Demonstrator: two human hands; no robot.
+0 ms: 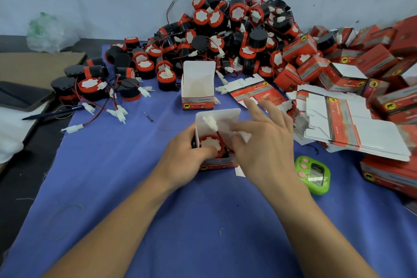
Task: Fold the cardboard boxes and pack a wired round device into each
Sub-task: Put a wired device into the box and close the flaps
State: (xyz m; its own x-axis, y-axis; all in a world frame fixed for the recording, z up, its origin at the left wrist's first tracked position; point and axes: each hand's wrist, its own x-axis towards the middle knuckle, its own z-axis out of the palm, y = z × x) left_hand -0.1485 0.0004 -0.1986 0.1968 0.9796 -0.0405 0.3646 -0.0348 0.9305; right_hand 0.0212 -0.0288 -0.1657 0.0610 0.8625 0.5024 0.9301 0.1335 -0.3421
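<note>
A small red-and-white cardboard box (222, 117) stands open on the blue cloth in the middle. Inside it lies a round black-and-red device (211, 143) with a white face; its red wire and white connector (209, 122) stick up. My left hand (184, 156) grips the box's left side, with the thumb over the device. My right hand (262, 140) reaches over the box's right side with fingers spread, fingertips at a white flap. A second open, empty box (198, 87) stands just behind. Flat unfolded boxes (352, 128) are stacked at the right.
A big heap of wired round devices (225, 34) fills the back. Closed red boxes (372, 56) pile up at the right. A green timer (312, 174) lies right of my hands. A pen (52, 113), a phone (22, 95) and brown cardboard (40, 63) sit left.
</note>
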